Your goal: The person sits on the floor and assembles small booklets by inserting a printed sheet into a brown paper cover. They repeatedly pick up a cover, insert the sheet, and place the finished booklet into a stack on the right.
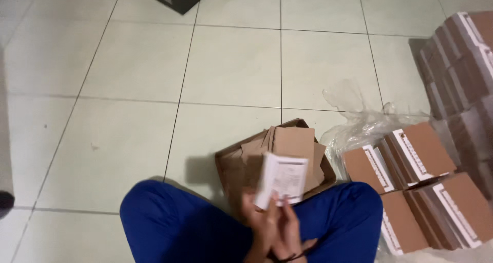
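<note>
Holding one white printed leaflet [281, 180] between left hand [259, 227] and right hand [287, 232], fingers closed.

One white printed sheet [281, 180], one open cardboard box [275, 160], and perhaps four small brown cartons [411, 186] beside it.

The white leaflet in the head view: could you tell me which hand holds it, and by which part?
Both hands are together under the white printed leaflet, gripping its lower edge with the fingertips; motion blur hides which hand does the pinching.
</note>
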